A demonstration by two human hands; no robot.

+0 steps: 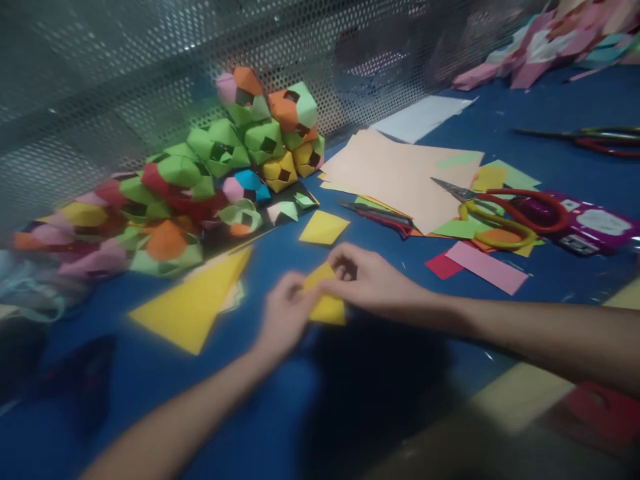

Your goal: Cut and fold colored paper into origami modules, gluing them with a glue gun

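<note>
While low over blue table (150, 380), left hand (285, 313), right hand (370, 283): fingers closed, pinching yellow paper (327, 308).

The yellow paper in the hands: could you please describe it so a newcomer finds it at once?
On the blue table, right of the heap of folded pieces, the left hand and right hand meet. The yellow paper sits between them. Unlike the large yellow triangle and the loose yellow square, it is held.

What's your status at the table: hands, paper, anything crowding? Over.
Left hand and right hand both pinching small yellow paper, blue table beneath. Large yellow triangle to their left, yellow square beyond, neither touching. Scissors well right.
</note>
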